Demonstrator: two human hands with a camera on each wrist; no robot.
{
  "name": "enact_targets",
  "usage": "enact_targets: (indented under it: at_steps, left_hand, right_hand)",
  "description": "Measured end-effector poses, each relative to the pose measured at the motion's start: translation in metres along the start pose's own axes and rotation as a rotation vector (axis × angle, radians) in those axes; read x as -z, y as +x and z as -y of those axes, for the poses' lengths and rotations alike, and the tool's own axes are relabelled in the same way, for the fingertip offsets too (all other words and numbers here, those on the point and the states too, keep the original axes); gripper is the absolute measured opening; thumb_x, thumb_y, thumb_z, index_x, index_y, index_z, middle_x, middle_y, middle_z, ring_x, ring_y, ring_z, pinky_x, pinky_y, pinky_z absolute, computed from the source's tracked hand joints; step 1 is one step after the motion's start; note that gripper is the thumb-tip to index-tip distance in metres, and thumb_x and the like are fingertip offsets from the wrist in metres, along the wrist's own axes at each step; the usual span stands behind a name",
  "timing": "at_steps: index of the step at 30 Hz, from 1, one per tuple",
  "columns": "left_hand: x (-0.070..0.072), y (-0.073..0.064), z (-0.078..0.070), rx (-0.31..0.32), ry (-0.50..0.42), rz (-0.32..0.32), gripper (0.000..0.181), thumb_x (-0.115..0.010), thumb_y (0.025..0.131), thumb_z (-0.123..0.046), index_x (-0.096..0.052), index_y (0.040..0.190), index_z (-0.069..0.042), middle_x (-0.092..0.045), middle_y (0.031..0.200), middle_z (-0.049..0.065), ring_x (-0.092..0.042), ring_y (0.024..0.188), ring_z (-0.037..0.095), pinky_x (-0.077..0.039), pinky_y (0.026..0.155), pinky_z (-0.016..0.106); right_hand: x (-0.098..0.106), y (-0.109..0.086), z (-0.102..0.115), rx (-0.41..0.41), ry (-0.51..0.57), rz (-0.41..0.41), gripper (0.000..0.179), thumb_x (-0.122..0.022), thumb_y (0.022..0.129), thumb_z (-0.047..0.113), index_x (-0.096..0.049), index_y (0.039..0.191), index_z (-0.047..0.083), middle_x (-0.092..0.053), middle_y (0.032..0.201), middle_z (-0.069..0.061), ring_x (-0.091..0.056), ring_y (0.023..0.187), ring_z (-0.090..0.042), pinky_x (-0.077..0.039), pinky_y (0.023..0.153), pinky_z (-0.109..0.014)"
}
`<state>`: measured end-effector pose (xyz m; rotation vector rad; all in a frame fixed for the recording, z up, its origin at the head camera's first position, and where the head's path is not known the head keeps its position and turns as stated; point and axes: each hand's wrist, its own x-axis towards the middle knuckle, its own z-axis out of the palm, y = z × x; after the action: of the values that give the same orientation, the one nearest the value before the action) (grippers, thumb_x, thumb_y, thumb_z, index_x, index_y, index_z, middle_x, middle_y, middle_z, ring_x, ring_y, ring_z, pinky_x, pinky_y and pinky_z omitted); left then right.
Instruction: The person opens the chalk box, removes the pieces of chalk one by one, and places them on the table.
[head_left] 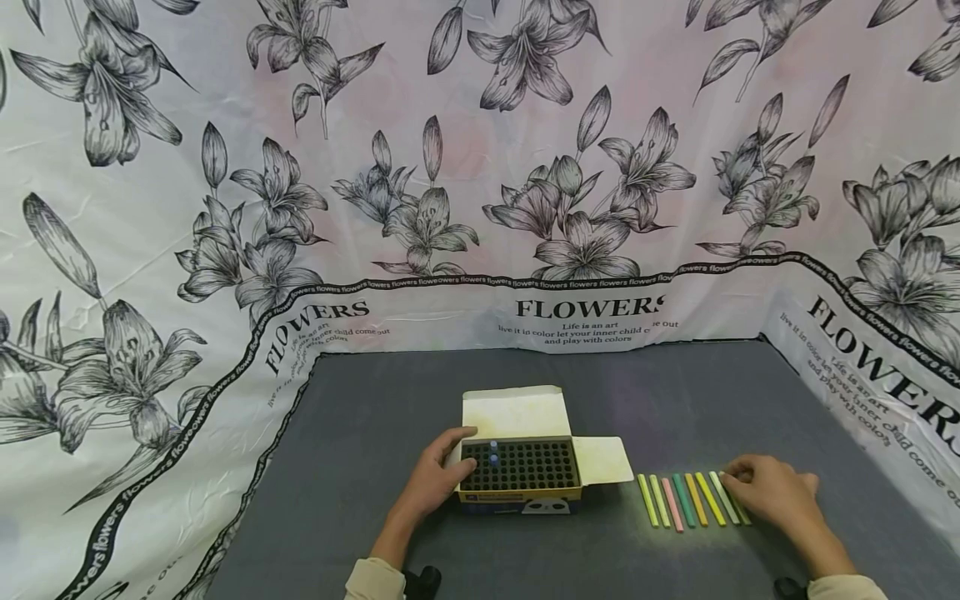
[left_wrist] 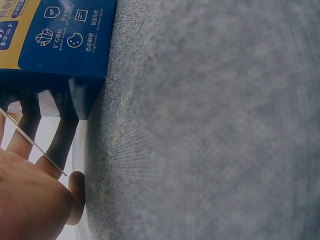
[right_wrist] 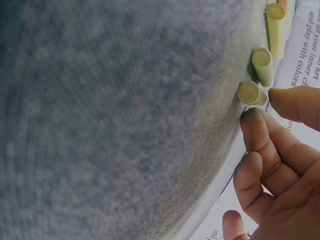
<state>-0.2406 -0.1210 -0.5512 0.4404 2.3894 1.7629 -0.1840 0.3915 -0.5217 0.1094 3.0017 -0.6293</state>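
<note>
An opened chalk box [head_left: 521,496], blue and yellow, stands on the table with a black holder [head_left: 532,467] full of round holes inside. Two blue chalk sticks [head_left: 493,460] stand in holes near its left end. My left hand [head_left: 431,479] grips the box's left end, thumb over the edge. To the right of the box lies a row of several chalk sticks [head_left: 681,500] in yellow, pink, green and orange. At the row's right end, my right hand [head_left: 776,492] pinches the last pale yellow chalk stick [right_wrist: 251,93] between thumb and fingertips, partly hidden under the hand in the head view.
The box's white lid [head_left: 516,412] is folded back, and a side flap [head_left: 603,460] sticks out toward the chalk row. A dark grey cloth [head_left: 390,400] covers the table. A white flower-printed sheet [head_left: 442,317] surrounds the back and sides.
</note>
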Motion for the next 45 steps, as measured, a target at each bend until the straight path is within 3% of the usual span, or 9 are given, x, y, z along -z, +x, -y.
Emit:
enact_targets:
  at_steps: [7,13,17,19,22,24,27,37,45]
  left_hand:
    - [0.001,0.001,0.000,-0.008,0.011,-0.001,0.047,-0.064,0.099,-0.020,-0.056,0.144,-0.030,-0.046,0.158,0.006,-0.046,0.138,0.030,-0.045,0.091,0.041]
    - [0.001,0.001,0.000,-0.012,0.000,0.004,0.046,-0.065,0.099,-0.017,-0.057,0.144,-0.028,-0.046,0.158,0.006,-0.046,0.139,0.031,-0.045,0.091,0.043]
    - [0.001,0.001,0.000,-0.025,0.010,0.007,0.046,-0.065,0.100,-0.017,-0.056,0.144,-0.027,-0.045,0.159,0.006,-0.040,0.147,0.033,-0.045,0.099,0.048]
    - [0.001,0.000,0.001,-0.027,0.014,0.009,0.046,-0.064,0.100,-0.018,-0.056,0.144,-0.027,-0.045,0.159,0.006,-0.041,0.147,0.034,-0.045,0.101,0.050]
    - [0.001,0.000,0.002,-0.029,0.022,0.012,0.046,-0.064,0.100,-0.020,-0.055,0.145,-0.028,-0.045,0.159,0.006,-0.041,0.147,0.034,-0.045,0.103,0.052]
    - [0.001,0.000,0.003,-0.027,0.016,0.013,0.046,-0.064,0.100,-0.021,-0.055,0.145,-0.029,-0.045,0.159,0.005,-0.041,0.147,0.034,-0.045,0.103,0.053]
    - [0.001,0.001,0.003,-0.026,0.016,0.014,0.046,-0.064,0.100,-0.021,-0.055,0.145,-0.030,-0.045,0.159,0.004,-0.040,0.147,0.033,-0.045,0.103,0.051]
    - [0.002,0.001,0.002,-0.017,0.002,0.007,0.046,-0.065,0.099,-0.019,-0.056,0.144,-0.028,-0.046,0.158,0.005,-0.046,0.139,0.031,-0.046,0.094,0.044]
    - [0.002,0.001,0.003,-0.017,0.006,0.010,0.046,-0.064,0.099,-0.020,-0.056,0.143,-0.032,-0.047,0.157,0.004,-0.049,0.132,0.029,-0.045,0.092,0.042]
  right_hand:
    - [0.000,-0.003,0.001,-0.006,0.027,-0.060,0.033,-0.058,0.101,0.035,-0.077,0.109,0.010,-0.078,0.095,-0.009,-0.064,0.078,-0.022,-0.030,0.071,-0.052]
    - [-0.010,-0.009,0.018,0.039,0.110,-0.320,0.029,-0.059,0.101,0.030,-0.075,0.112,0.008,-0.075,0.087,-0.005,-0.055,0.068,-0.006,-0.021,0.071,-0.046]
    - [-0.017,-0.006,0.038,0.158,0.252,-0.507,0.018,-0.070,0.096,0.018,-0.076,0.108,0.006,-0.070,0.078,0.001,-0.047,0.064,0.005,-0.019,0.079,-0.057]
    - [-0.019,-0.004,0.049,0.229,0.319,-0.582,0.014,-0.074,0.092,0.012,-0.077,0.104,0.006,-0.068,0.076,0.004,-0.046,0.065,0.008,-0.018,0.083,-0.057]
    - [-0.020,0.000,0.065,0.327,0.386,-0.673,0.016,-0.078,0.086,0.003,-0.079,0.101,0.005,-0.067,0.077,0.006,-0.047,0.068,0.009,-0.024,0.090,-0.046]
    - [-0.021,0.002,0.075,0.374,0.413,-0.710,0.019,-0.079,0.083,-0.002,-0.079,0.101,0.005,-0.067,0.078,0.005,-0.049,0.070,0.008,-0.032,0.084,-0.027]
    - [-0.024,0.005,0.089,0.421,0.470,-0.718,0.024,-0.078,0.082,-0.006,-0.079,0.102,0.005,-0.067,0.079,0.000,-0.049,0.071,0.003,-0.038,0.070,-0.016]
    - [-0.044,0.019,0.131,0.655,0.578,-0.704,0.030,-0.076,0.077,-0.016,-0.077,0.103,-0.001,-0.068,0.079,-0.006,-0.050,0.074,-0.004,-0.039,0.073,-0.024]
    - [-0.064,0.021,0.158,0.711,0.625,-0.637,0.032,-0.078,0.077,-0.013,-0.078,0.104,0.005,-0.070,0.078,-0.004,-0.053,0.070,-0.006,-0.043,0.069,-0.025]
